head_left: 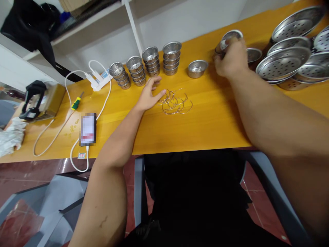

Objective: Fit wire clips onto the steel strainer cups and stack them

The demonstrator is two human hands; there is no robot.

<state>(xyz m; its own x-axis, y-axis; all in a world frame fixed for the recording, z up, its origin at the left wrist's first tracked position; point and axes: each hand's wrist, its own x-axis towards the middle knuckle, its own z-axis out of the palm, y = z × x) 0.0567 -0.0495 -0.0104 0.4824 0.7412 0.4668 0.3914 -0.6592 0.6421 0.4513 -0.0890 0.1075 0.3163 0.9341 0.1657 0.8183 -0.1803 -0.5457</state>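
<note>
My left hand [150,94] rests on the table, fingers apart and holding nothing, with its fingertips beside a loose heap of thin wire rings [177,103]. Farther right, my right hand [232,58] is closed on a small perforated metal cup [220,48], partly hidden by the fingers and a little blurred. Another metal cup [232,33] shows just behind that hand. A single metal cup [197,69] stands upright between my hands. Beyond my left hand, stacks of perforated metal cups [171,61] stand in a row.
At the right are several large perforated metal dishes [285,63], with a small cup [254,55] beside them. On the left lie a phone [88,129] on a white cable, a power strip [100,80], a green-yellow screwdriver [76,103] and a cardboard box [53,101].
</note>
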